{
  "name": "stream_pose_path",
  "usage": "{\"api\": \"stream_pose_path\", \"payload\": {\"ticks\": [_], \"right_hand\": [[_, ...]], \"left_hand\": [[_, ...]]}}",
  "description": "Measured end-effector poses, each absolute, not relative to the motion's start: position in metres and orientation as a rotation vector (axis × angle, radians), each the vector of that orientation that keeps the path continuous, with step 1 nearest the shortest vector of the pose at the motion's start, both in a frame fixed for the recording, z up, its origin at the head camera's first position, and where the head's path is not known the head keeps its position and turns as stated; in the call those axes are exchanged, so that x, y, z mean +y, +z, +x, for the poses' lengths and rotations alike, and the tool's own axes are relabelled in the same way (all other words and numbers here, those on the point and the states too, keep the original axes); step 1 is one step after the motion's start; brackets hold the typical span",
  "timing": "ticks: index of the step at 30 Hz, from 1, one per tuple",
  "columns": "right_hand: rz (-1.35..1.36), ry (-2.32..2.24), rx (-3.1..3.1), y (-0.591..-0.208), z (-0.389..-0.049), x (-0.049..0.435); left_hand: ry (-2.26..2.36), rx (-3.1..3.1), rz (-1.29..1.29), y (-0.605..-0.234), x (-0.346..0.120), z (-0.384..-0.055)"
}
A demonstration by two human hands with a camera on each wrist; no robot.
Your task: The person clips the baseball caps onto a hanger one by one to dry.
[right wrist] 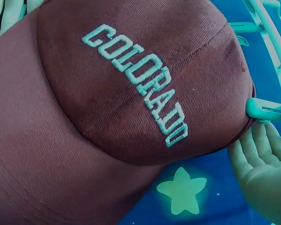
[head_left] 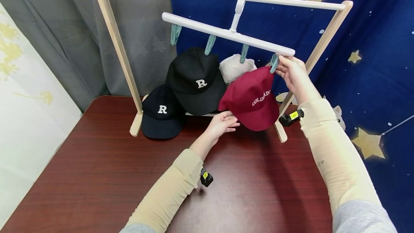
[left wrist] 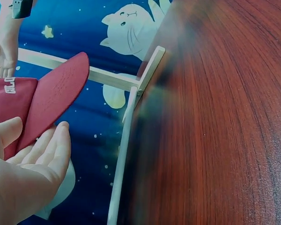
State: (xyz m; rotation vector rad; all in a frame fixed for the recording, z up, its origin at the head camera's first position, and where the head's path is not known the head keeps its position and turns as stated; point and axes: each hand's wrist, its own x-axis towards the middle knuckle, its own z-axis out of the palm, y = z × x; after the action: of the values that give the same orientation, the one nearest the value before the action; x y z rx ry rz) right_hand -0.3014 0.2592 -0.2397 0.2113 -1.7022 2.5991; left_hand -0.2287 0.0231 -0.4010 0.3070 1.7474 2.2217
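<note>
A maroon cap (head_left: 253,98) lettered COLORADO hangs tilted below the right end of a white clip hanger (head_left: 223,33). My right hand (head_left: 294,74) pinches the rightmost teal clip (head_left: 274,63), thumb in front and fingers behind. In the right wrist view this clip (right wrist: 267,110) sits over the cap's edge. At the cap's lower left, my left hand (head_left: 221,125) has its fingers extended. The left wrist view shows its thumb over the crown side and fingertips (left wrist: 62,126) right at the brim's lower edge.
A wooden rack (head_left: 113,42) with a white top bar carries the tilted hanger. Behind the maroon cap are a large black R cap (head_left: 197,78) and a white cap (head_left: 236,65). A smaller dark R cap (head_left: 163,112) lies on the reddish-brown table (head_left: 129,175) by the left foot.
</note>
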Motion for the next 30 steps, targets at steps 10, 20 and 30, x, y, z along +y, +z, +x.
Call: {"api": "stream_pose_path", "payload": {"ticks": [10,20,30], "right_hand": [[0.205,2.459,-1.792,-0.244,-0.299,0.261],[0.172,2.294,-1.912,-0.255,-0.294,0.269],[0.153,2.203,-1.918,-0.272,-0.290,0.277]], "left_hand": [[2.198,1.753,0.300,-0.405,0.019,-0.226],[2.178,1.795,0.289,-0.408,0.012,-0.224],[2.140,1.866,0.279,-0.413,-0.002,-0.224]]}}
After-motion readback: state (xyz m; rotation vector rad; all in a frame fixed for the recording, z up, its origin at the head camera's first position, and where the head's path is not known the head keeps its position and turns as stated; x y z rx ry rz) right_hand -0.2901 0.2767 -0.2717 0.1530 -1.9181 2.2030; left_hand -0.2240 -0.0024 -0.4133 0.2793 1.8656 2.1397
